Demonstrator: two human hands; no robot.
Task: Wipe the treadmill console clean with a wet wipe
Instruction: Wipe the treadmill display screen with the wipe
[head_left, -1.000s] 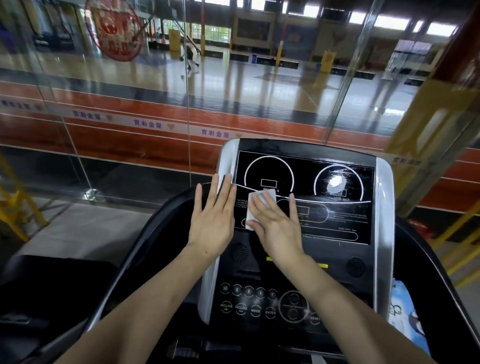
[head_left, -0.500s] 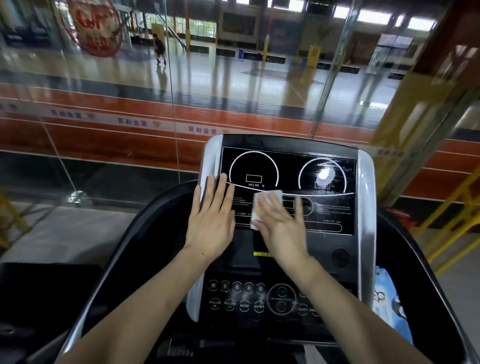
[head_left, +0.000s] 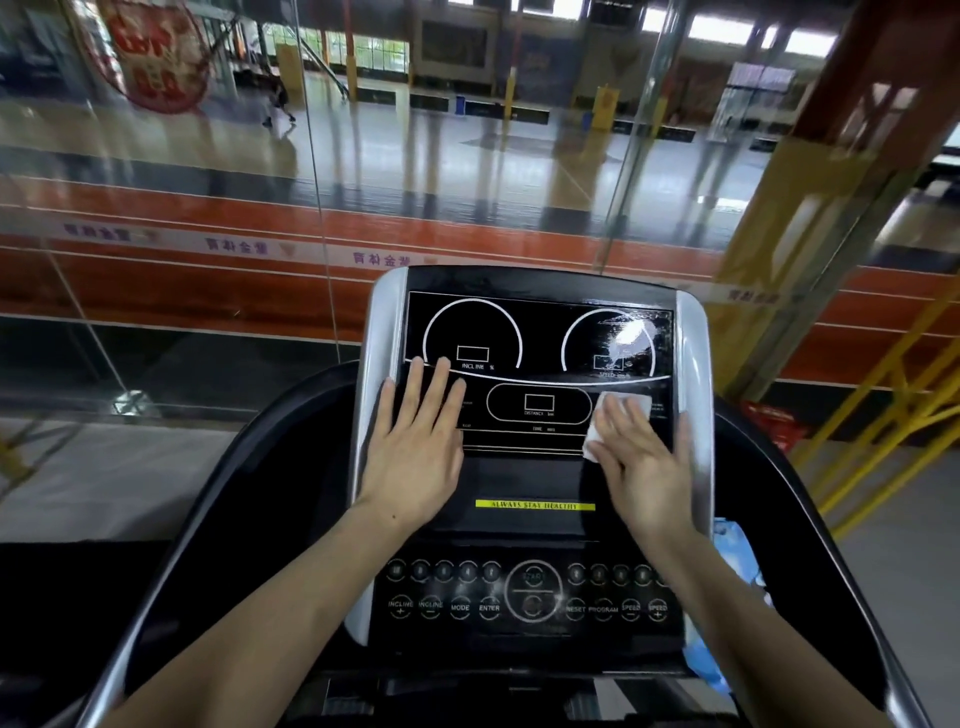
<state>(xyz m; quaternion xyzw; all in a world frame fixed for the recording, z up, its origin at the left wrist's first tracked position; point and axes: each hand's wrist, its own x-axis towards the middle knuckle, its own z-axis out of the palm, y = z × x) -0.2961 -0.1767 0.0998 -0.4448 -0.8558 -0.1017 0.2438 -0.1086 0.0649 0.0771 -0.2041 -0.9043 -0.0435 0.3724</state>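
Under our right hand, fingers flat and spread, lies the wet wipe, pressed to the treadmill console near its right edge to scrub it; our left hand rests flat, fingers straight, likely for bracing.

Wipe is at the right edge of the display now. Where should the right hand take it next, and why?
Probably up onto the right dial: the right hand presses the wet wipe flat just below it, and that dial shows a whitish smear or glare. The left hand lies flat on the console, bracing.
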